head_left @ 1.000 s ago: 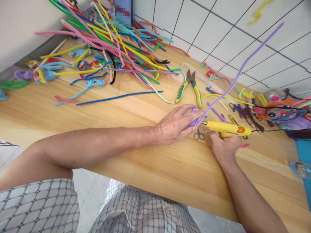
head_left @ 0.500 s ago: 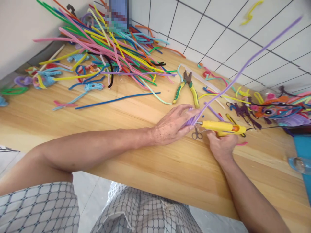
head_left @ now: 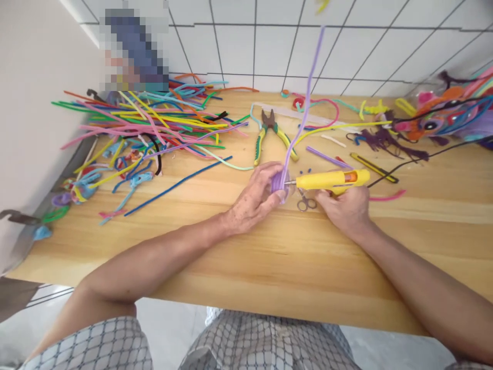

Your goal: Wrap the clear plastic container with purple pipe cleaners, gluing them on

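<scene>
My left hand point(head_left: 256, 198) is closed around a coil of purple pipe cleaner point(head_left: 278, 186), fingers over its far side and thumb at the near side. A long free end of the same pipe cleaner rises from the coil toward the tiled wall. My right hand point(head_left: 348, 208) grips a yellow glue gun point(head_left: 323, 180) by its handle, which the fingers largely hide. The metal nozzle points left, at the coil's right side; whether it touches cannot be made out. Small scissors point(head_left: 307, 203) lie on the table just below the nozzle.
Green-and-yellow pliers point(head_left: 269, 133) lie beyond the left hand. A heap of coloured pipe cleaners point(head_left: 165, 123) covers the back left. A yellow utility knife point(head_left: 373, 167) and the gun's black cord point(head_left: 408, 162) lie to the right, before a colourful pipe-cleaner figure point(head_left: 442, 121). A tiled wall point(head_left: 231, 49) bounds the back.
The camera view has turned, so everything sits at a different angle. More of the purple coil shows in the left hand. The glue gun's nozzle stays beside the coil.
</scene>
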